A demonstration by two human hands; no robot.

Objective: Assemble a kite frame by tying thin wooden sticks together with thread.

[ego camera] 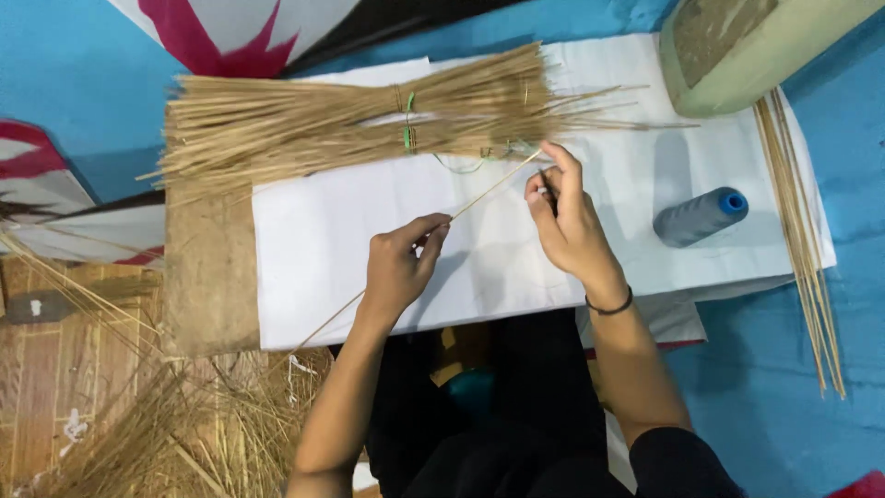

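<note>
A thin straw-coloured stick point(484, 192) runs diagonally over a white sheet point(332, 277). My left hand point(398, 265) pinches it near the middle between thumb and fingers. Up at the stick's far end, my right hand point(567, 221) pinches the tip, with a dark band on its wrist. Just beyond the hands lies a big bundle of the same sticks point(341, 124), tied with green thread point(407, 118); a loose loop of that thread trails toward my right hand.
A grey thread spool point(699, 218) with a blue core lies right of my right hand. Several loose sticks point(804, 249) lie along the right edge. A pale green container point(747, 46) stands top right. Straw scraps point(184, 424) pile at lower left on a brown board.
</note>
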